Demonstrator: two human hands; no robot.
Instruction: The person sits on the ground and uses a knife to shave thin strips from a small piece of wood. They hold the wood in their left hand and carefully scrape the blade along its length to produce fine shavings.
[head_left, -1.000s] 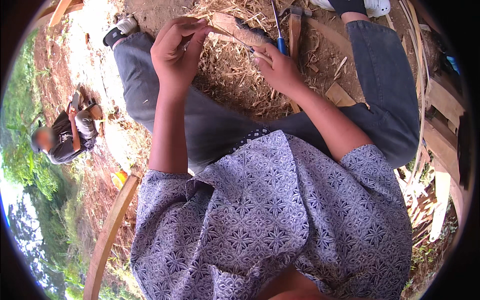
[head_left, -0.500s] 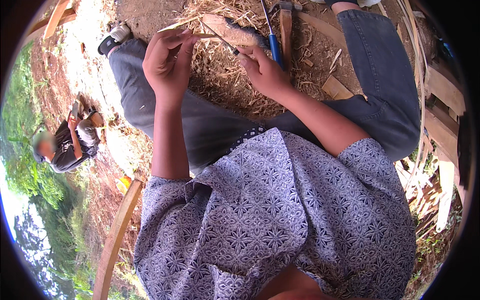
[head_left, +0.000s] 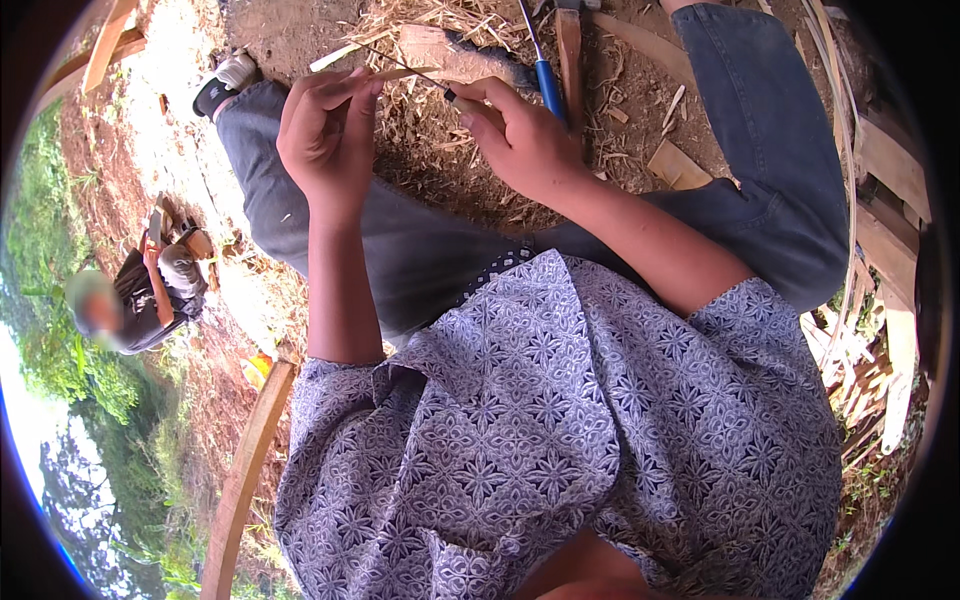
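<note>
The person sits on bare ground (head_left: 300, 25) with legs stretched forward, both hands raised over the lap. The left hand (head_left: 325, 135) is closed, its fingers pinched on a thin pale strip (head_left: 395, 75) of bamboo or wood that runs out to the right from the fingertips. The right hand (head_left: 520, 140) is curled shut around the handle of a small knife (head_left: 425, 78); the thin dark blade points up and to the left and lies against the strip, just between the two hands. The hands are near each other but do not touch.

Beneath the hands lies a heap of pale shavings (head_left: 440, 130) on the ground, between the knees. Just beyond the right hand a blue-handled tool (head_left: 548, 85) rests on the dirt beside a wooden stick (head_left: 570, 50). A flat wood offcut (head_left: 678, 165) lies near the right knee. The legs wear grey-blue trousers (head_left: 420, 250), and the torso a patterned blue and white shirt (head_left: 560, 440).

At the right edge stands a stack of pale slats (head_left: 885, 300). At lower left a curved wooden piece (head_left: 245, 470) rises from the ground. Well apart on the left, another person (head_left: 145, 285) sits among the greenery, holding something I cannot make out.
</note>
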